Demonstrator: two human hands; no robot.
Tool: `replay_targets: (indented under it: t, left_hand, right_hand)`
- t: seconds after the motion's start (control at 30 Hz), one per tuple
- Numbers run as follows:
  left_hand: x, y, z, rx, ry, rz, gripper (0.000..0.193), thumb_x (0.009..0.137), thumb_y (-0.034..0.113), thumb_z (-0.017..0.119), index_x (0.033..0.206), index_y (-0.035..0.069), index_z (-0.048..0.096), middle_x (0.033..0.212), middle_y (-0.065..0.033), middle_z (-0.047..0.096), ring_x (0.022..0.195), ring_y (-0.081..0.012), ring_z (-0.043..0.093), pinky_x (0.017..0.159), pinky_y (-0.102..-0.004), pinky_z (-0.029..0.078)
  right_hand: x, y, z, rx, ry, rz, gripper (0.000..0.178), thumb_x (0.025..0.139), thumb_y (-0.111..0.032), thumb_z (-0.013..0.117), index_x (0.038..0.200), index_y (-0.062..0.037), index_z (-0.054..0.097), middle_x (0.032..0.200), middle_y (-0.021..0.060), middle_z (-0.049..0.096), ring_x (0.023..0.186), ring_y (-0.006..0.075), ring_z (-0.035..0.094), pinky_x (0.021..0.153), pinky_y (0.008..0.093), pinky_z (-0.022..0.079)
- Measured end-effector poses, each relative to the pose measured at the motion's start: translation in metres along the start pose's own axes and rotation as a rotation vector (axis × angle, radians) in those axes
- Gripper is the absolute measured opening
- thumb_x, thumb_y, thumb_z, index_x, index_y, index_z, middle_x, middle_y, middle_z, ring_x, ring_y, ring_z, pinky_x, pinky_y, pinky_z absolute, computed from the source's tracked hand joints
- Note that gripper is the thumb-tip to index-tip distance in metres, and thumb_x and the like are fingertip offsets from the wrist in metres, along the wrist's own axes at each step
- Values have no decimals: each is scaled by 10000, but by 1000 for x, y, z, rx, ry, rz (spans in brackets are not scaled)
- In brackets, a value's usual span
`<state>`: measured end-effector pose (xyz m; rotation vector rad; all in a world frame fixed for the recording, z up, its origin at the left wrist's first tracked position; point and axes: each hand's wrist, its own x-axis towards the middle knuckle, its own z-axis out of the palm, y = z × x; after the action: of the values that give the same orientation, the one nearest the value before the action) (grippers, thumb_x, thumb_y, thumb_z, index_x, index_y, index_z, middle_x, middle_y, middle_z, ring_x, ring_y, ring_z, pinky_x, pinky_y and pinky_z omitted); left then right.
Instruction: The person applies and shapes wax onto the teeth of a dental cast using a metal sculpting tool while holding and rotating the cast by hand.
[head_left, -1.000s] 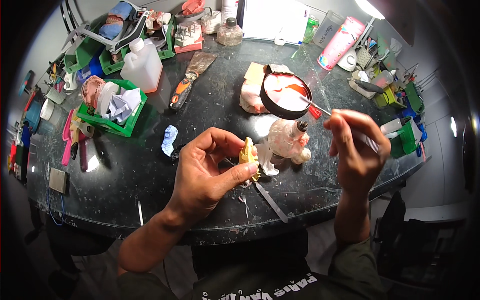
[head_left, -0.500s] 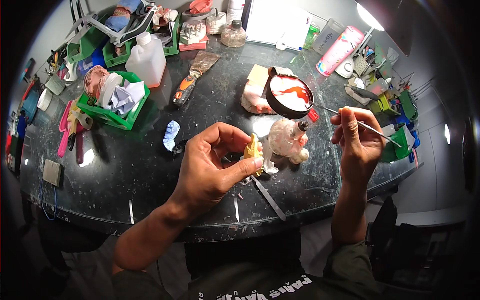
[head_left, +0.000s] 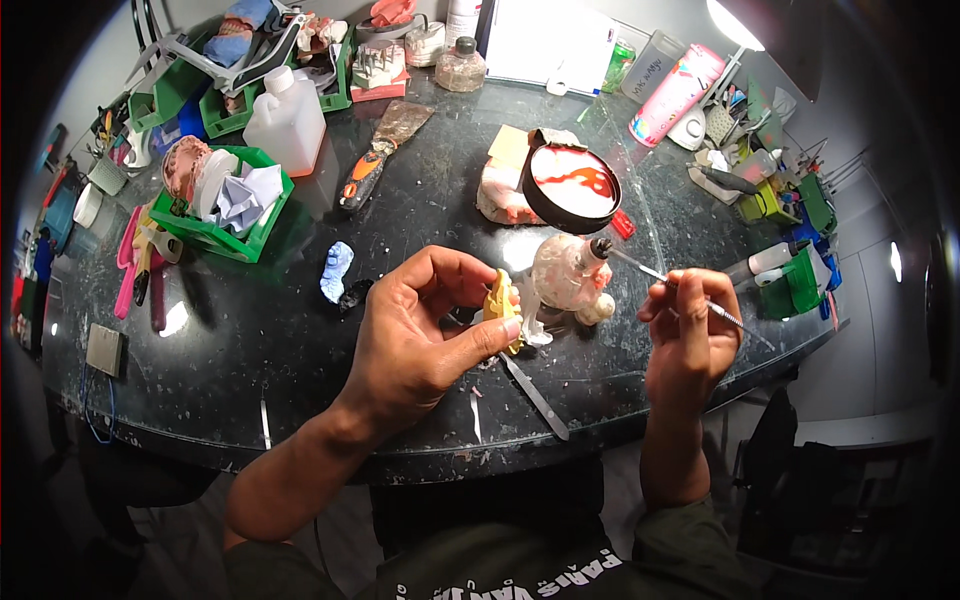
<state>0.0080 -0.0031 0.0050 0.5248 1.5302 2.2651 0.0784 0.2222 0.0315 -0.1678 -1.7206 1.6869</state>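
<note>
Along the left edge of the dark round bench (head_left: 300, 340), pink-handled tools (head_left: 130, 265) lie beside a green tray (head_left: 215, 235) that holds a pink dental cast (head_left: 183, 165) and crumpled white paper (head_left: 243, 195). A white plastic bottle (head_left: 285, 120) stands just behind the tray, and a putty knife with an orange and black handle (head_left: 375, 160) lies to its right. Nearer the front, a small pale blue lump (head_left: 336, 270) rests on the bench.

The left hand (head_left: 420, 340) is raised over the bench front, its thumb and fingers pinched around a small yellow wax piece (head_left: 502, 305), held upright just left of a wax-spattered burner bottle (head_left: 570, 275). A flat metal blade (head_left: 535, 395) lies on the bench below the hand.

Behind the burner, a round black-rimmed bowl (head_left: 572, 185) holds red melted wax and sits above a pink and white plaster model (head_left: 505, 195).

The right hand (head_left: 690, 335) is closed around a thin metal wax instrument (head_left: 680, 290), held like a pen, with its tip pointing left to the burner's top. Further right stand a pink tube-shaped container (head_left: 675, 95) and several green boxes (head_left: 800, 285) near the bench rim.
</note>
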Motion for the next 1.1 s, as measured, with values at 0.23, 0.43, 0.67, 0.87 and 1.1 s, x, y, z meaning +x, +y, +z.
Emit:
replay_targets:
  t: [0.23, 0.43, 0.67, 0.87, 1.1]
  left_hand:
    - [-3, -1, 2, -155, -30, -73, 517, 844, -43, 704, 1323, -60, 510, 1046, -93, 641, 984, -155, 644, 935, -336, 540]
    - [-4, 4, 6, -189, -45, -100, 484, 845, -61, 695, 1297, -58, 523, 1036, -93, 641, 1000, -153, 636, 924, -314, 535]
    - [-6, 0, 3, -191, -23, -61, 485, 822, -68, 714, 1273, -54, 536, 1026, -84, 643, 977, -136, 625, 901, -287, 516]
    - [-2, -2, 3, -135, -22, -58, 474, 808, -63, 731, 1250, -48, 559, 1008, -68, 641, 954, -117, 607, 886, -278, 512]
    - [-2, -2, 1, -122, -18, -67, 483, 802, -60, 736, 1251, -49, 557, 1008, -67, 641, 962, -119, 607, 893, -277, 506]
  right_hand:
    - [-35, -1, 24, 113, -344, -30, 155, 884, 89, 654, 1011, 48, 574, 962, 152, 661, 972, 247, 684, 843, 313, 538]
    - [-46, 11, 39, 299, -315, -60, 118, 885, 91, 537, 993, 49, 512, 890, 130, 584, 1131, 412, 614, 1029, 553, 506]
    - [-50, 13, 44, 382, -306, -55, 119, 886, 73, 506, 999, 56, 472, 903, 157, 559, 1158, 465, 577, 934, 534, 581]
    - [-48, 17, 42, 332, -313, -60, 100, 884, 83, 523, 972, 68, 478, 888, 154, 562, 1138, 464, 591, 937, 540, 577]
    - [-49, 17, 42, 316, -299, -47, 97, 880, 85, 519, 968, 66, 485, 875, 146, 559, 1043, 387, 641, 978, 572, 542]
